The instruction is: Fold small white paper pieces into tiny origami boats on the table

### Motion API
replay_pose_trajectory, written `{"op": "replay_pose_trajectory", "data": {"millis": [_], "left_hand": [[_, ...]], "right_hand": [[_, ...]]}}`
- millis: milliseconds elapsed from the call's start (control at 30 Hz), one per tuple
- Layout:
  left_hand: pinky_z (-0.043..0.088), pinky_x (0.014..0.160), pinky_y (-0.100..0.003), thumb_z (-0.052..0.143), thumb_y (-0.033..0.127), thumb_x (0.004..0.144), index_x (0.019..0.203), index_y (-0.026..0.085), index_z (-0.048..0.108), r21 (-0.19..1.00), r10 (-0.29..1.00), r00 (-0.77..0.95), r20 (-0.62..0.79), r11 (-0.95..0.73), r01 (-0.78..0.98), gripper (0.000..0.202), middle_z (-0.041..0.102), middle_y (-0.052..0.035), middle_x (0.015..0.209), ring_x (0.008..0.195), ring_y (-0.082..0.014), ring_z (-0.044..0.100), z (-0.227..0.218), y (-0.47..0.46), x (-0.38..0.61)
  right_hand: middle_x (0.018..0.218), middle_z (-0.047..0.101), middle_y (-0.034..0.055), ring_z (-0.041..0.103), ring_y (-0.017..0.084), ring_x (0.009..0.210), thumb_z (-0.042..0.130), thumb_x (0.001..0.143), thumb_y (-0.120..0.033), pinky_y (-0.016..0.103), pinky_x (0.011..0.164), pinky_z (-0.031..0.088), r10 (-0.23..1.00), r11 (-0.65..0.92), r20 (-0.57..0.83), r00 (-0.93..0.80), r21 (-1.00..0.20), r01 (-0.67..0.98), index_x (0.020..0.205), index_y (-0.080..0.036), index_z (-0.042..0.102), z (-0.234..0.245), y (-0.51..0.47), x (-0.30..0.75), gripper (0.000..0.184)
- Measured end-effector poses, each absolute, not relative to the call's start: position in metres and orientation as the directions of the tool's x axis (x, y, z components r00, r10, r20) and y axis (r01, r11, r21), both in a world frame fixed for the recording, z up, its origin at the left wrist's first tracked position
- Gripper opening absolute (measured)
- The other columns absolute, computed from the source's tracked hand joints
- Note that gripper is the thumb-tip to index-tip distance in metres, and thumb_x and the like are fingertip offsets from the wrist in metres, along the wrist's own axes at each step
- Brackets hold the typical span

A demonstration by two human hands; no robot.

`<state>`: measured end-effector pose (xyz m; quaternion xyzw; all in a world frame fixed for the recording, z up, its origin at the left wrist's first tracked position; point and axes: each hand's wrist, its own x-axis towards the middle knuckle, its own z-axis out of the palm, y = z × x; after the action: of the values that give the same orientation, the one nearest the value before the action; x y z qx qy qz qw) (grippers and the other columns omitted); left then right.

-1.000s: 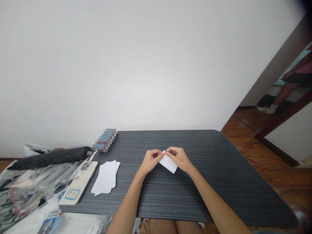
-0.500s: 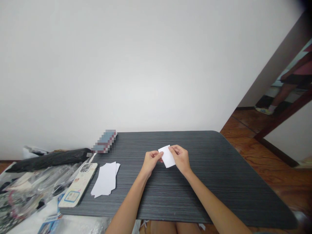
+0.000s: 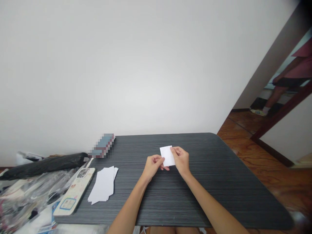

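Observation:
Between my two hands is a small white square of paper (image 3: 167, 156), raised over the dark table (image 3: 219, 182). My left hand (image 3: 154, 165) pinches its lower left edge, thumb on top and some fingers showing beneath. With thumb and fingers, my right hand (image 3: 180, 159) grips the paper's upper right side. Whether the square is folded in layers, I cannot tell. To the left of my hands, a loose stack of white paper sheets (image 3: 103, 184) lies on the table.
A phone in a pale decorated case (image 3: 74, 191) lies at the table's left edge. Behind it sits a blurred-out box-like object (image 3: 101, 146). Plastic bags (image 3: 46, 182) and a long black bundle (image 3: 46, 165) are heaped at left. A person (image 3: 292, 74) stands beyond the doorway at right.
The paper square has turned a little and sits more upright. My left hand has shifted to the paper's lower left, with its fingers extending beneath. The camera view has shifted slightly.

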<state>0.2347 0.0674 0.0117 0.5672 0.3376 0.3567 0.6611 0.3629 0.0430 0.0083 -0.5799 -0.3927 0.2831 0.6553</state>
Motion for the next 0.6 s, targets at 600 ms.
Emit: {"op": "replay_pose_trajectory", "data": {"millis": [600], "left_hand": [[0.042,0.047,-0.022,0.061,0.034,0.067,0.074,0.008,0.059,0.994,0.869,0.495,-0.013,0.063,-0.085,0.027,0.063,-0.0054,0.055,0.051,-0.0141,0.060,0.021,0.074,0.223]], "right_hand": [[0.062,0.063,0.0071,0.056,0.015,0.051,0.053,0.071,-0.044,0.023,0.044,0.042,0.840,0.160,0.165,0.516,-0.986,0.055,0.070,-0.012,0.056,0.007,0.043,0.364,0.031]]}}
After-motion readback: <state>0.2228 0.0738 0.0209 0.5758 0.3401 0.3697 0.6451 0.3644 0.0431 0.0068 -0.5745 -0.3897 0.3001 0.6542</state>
